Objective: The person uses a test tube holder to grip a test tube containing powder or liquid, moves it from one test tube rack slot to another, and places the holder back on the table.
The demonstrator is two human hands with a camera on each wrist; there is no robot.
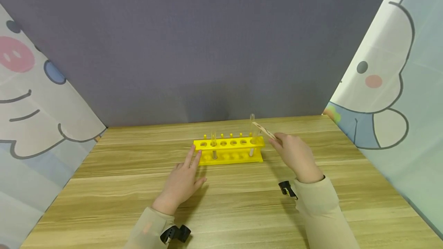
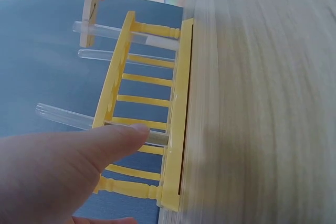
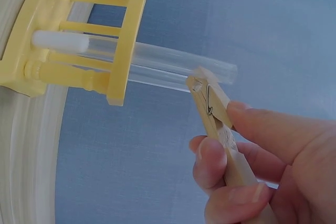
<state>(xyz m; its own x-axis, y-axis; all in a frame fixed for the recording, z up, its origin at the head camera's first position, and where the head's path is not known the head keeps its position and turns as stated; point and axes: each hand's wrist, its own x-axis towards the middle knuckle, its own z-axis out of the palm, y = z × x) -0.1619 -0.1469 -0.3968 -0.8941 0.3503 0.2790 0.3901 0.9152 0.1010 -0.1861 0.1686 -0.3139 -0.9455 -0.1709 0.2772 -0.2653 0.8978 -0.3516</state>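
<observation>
A yellow test tube rack (image 1: 228, 157) stands on the table. My left hand (image 1: 181, 181) touches its left end with extended fingers; the thumb (image 2: 123, 139) lies in front of a test tube (image 2: 63, 116) with greyish matter at its bottom. My right hand (image 1: 294, 155) grips a wooden test tube holder (image 3: 212, 114), thumb on one side and fingers curled on the other. The holder's tip is at the upper part of a test tube (image 3: 168, 57) in the right end hole. White powder (image 3: 60, 41) fills that tube's bottom.
Behind the powder tube, another clear tube (image 1: 252, 117) stands with its rounded end up. Small yellow pegs (image 1: 231, 135) line the rack's back. A dark grey panel (image 1: 214, 49) rises behind the wooden table (image 1: 235, 210), with cartoon-printed sheets (image 1: 391, 87) at both sides.
</observation>
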